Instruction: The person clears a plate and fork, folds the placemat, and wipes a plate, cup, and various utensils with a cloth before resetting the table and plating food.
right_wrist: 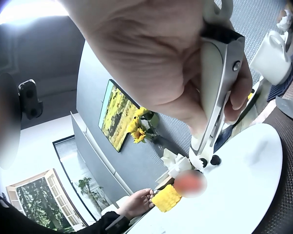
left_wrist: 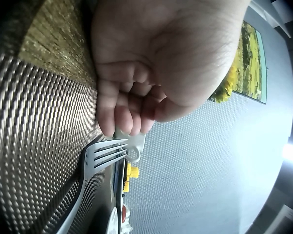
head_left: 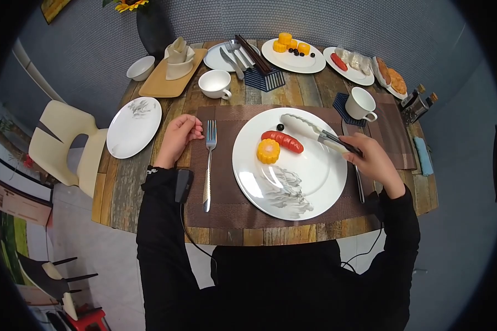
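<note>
My right hand (head_left: 370, 157) grips a pair of tongs (head_left: 309, 129) with pale handles and metal arms. The tongs reach over a large white plate (head_left: 320, 187), their tips close to a dark round berry (head_left: 280, 127). In the right wrist view, dark berries (right_wrist: 215, 160) show right at the tips. Beside them on the plate lie a scored red sausage (head_left: 282, 142) and a piece of yellow corn (head_left: 268, 151). My left hand (head_left: 178, 138) rests on the table at the placemat's left edge, fingers loosely curled and holding nothing. A fork (head_left: 209, 165) lies just to its right.
Right of the plate lies a knife (head_left: 359, 182), partly under my right hand. Behind stand a white cup (head_left: 361, 103), another cup (head_left: 215, 84), a plate of corn and berries (head_left: 276, 59) and a wooden tray (head_left: 154, 83). A side plate (head_left: 132, 132) sits at left.
</note>
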Motion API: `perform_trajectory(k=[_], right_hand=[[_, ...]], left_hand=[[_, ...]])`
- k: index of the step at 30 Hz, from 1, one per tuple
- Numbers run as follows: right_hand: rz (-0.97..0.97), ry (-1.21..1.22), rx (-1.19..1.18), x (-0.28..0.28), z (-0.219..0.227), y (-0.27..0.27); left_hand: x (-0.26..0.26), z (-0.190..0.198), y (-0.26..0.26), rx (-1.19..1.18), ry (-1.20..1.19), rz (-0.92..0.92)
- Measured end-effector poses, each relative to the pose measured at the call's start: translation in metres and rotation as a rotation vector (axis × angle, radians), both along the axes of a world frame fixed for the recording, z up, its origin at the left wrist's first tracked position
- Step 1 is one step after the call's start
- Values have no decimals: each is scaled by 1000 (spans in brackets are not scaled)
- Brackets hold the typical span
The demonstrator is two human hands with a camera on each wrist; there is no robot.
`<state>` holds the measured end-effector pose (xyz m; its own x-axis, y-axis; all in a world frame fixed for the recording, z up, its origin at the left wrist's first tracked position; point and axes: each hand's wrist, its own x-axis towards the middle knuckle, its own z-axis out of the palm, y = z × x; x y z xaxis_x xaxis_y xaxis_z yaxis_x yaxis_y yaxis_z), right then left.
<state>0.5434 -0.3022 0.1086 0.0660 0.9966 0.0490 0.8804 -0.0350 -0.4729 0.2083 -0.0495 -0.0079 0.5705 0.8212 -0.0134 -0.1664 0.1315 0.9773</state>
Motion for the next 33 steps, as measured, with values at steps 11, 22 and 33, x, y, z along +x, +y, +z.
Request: perform_trajectory(k=[11, 22, 33], right_hand=[[-20, 61, -39, 1, 5, 2], [-125, -138, 181, 33, -11, 56], [-331, -606, 152, 64, -34, 157]], left_hand=[[0, 2, -1, -1, 0, 0], [1, 1, -1, -6, 5, 8], [1, 0, 0, -14, 9, 8]])
